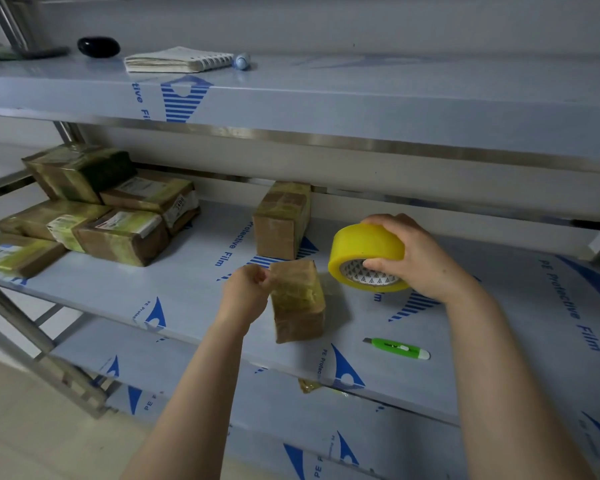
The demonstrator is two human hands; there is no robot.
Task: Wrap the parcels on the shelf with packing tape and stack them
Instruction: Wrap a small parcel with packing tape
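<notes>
A small brown parcel [298, 301], partly covered in yellowish tape, stands on end on the middle shelf [187, 299]. My left hand [246, 292] pinches its upper left corner. My right hand [413, 256] grips a yellow roll of packing tape [366, 252] just right of the parcel, thumb inside the core. A second taped parcel [283, 220] stands upright behind it near the shelf's back. A stack of several taped parcels [94, 206] sits at the left of the shelf.
A green utility knife [397, 348] lies on the shelf near its front edge. The upper shelf [361, 95] carries a spiral notebook [179, 59], a black oval object [98, 46] and a small pale ball [242, 60]. A lower shelf [326, 441] shows below.
</notes>
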